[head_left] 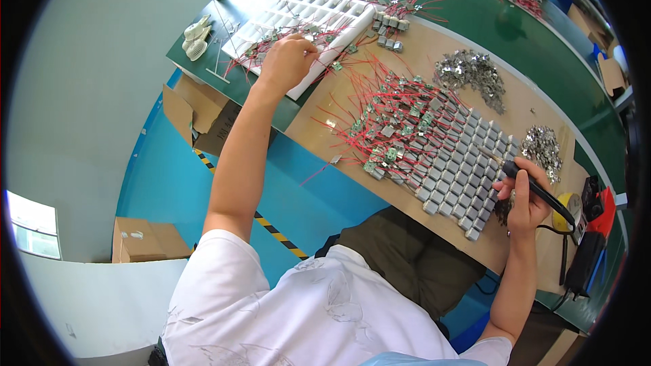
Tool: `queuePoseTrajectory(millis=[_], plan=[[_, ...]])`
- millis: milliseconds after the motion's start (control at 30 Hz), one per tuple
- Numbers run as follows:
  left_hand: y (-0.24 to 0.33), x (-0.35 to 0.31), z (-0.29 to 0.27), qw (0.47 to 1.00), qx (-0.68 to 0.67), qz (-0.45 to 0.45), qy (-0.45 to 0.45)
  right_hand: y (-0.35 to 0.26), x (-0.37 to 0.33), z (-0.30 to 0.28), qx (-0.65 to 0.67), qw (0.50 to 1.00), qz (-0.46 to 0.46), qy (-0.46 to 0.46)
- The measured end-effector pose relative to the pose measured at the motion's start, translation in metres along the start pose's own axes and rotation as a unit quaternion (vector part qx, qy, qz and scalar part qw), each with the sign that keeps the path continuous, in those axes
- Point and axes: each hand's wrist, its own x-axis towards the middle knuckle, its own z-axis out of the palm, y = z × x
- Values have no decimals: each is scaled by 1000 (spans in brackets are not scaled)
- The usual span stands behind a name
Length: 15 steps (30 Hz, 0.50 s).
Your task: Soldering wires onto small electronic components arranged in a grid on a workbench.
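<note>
Stretched well forward, the left hand (pixel 290 62) curls over wired boards (pixel 256 49) in a white tray (pixel 363 22), its grip unclear, while the right hand (pixel 523 196) grips an iron (pixel 552 203) over grey cells (pixel 462 171) on a brown sheet (pixel 426 42).

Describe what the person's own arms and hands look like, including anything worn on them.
A white, short-sleeved fabric shirt with faint grey line patterns covers the upper arms. Both forearms are bare below the sleeves. The left hand and right hand are ungloved.
</note>
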Motion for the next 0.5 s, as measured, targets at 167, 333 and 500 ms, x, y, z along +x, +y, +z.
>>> queuePoseTrajectory(millis=[167,333,500], plan=[[1,3,-11,999,-26,-18,21,-2,0,3,18,1000,2,-1],[19,5,-32,972,-79,-21,222,-5,-3,2,18,1000,-6,-1],[121,-12,-50,921,-316,-97,205,-8,-6,-2,41,999,28,10]])
